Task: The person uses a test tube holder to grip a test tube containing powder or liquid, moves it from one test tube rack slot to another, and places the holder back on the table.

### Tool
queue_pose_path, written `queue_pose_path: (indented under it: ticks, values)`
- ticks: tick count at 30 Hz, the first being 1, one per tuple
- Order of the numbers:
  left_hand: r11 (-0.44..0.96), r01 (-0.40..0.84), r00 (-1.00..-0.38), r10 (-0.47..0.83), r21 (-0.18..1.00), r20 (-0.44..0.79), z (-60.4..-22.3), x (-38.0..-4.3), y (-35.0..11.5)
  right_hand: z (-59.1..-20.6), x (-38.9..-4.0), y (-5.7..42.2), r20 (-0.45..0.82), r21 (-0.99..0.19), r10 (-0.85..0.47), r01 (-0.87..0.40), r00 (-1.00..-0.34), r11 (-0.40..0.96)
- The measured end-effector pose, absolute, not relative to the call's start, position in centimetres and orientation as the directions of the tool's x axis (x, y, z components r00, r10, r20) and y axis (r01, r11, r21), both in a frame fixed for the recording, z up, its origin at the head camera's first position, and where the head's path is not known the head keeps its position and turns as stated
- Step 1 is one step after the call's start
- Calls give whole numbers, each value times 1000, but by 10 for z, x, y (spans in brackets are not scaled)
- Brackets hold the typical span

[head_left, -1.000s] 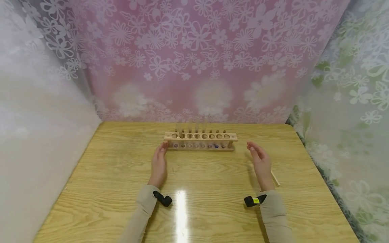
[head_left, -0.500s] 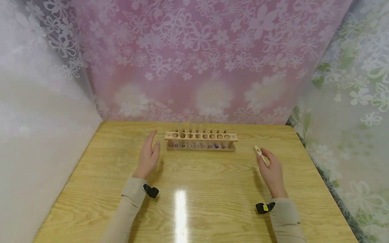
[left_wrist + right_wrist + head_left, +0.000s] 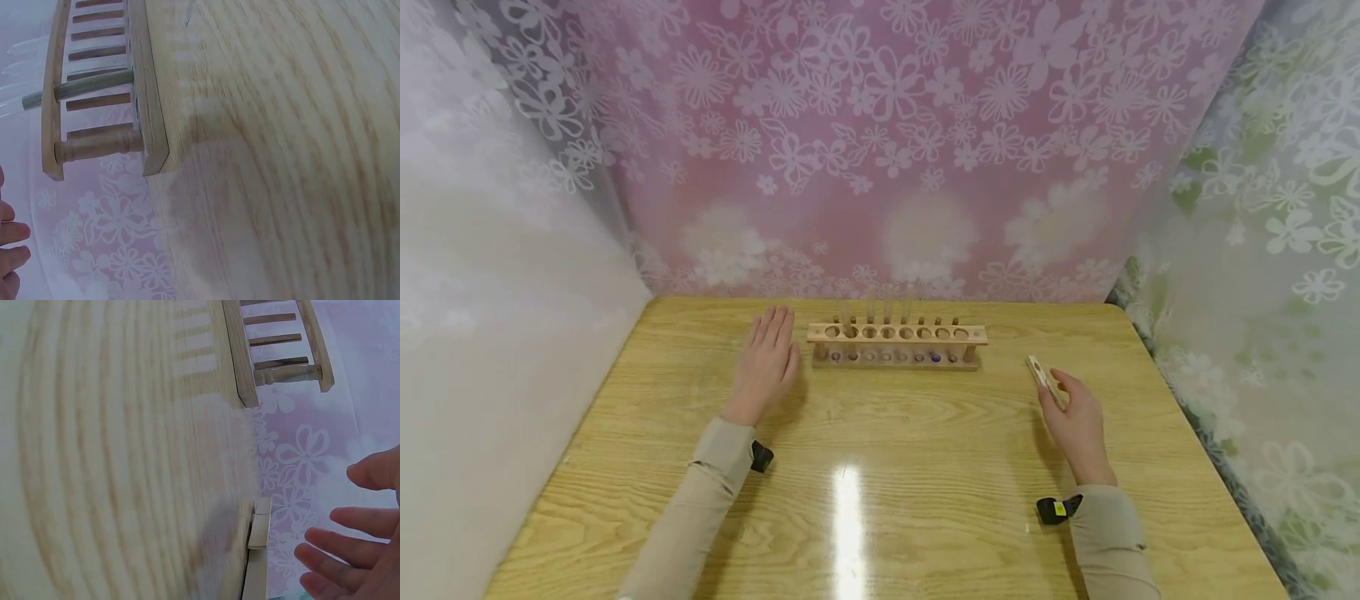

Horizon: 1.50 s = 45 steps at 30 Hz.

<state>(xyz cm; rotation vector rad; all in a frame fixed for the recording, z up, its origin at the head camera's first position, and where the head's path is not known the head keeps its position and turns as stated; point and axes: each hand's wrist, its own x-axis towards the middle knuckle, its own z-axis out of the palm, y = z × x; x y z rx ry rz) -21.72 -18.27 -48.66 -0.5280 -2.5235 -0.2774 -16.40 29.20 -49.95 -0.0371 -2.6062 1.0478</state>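
Note:
A wooden test tube rack (image 3: 917,340) stands near the back of the table with several clear glass tubes in it. One glass tube (image 3: 94,86) shows a brownish lower part in the left wrist view. My left hand (image 3: 763,367) lies palm down just left of the rack, fingers straight and holding nothing. To the right of the rack, a wooden test tube clamp (image 3: 1039,373) lies slanted on the table. My right hand (image 3: 1077,425) is over its near end, hiding that part. In the right wrist view, the fingers (image 3: 344,549) are spread and apart from the clamp.
The wood-grain table (image 3: 925,467) ends at a pink flowered curtain (image 3: 910,167) behind. A white cloth (image 3: 512,350) hangs at the left and a green-and-white flowered one (image 3: 1277,333) at the right. Short pegs stick up along the rack's back.
My left hand has left the rack's left end, moved left and flattened. My right hand has shifted right and back toward me, uncovering the clamp's far end. The rack stays put.

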Motion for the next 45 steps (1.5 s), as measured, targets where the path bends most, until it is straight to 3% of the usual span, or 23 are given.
queue_pose_path:
  ticks: [10, 20, 31, 45]
  values:
    - [909, 408, -805, 315, 83, 503, -486, -225, -181, -507, -172, 295, 212, -663, 139, -38, -967, 747]
    - [924, 369, -863, 298, 105, 407, -486, -232, -176, -520, -178, 295, 257, -640, 149, -53, -955, 766]
    - [929, 360, -888, 312, 89, 337, -490, -237, -169, -534, -189, 305, 187, -734, 206, 3, -961, 679]
    - [926, 368, -887, 323, 83, 331, -496, -240, -169, -543, -195, 307, 266, -706, 246, -15, -932, 708]
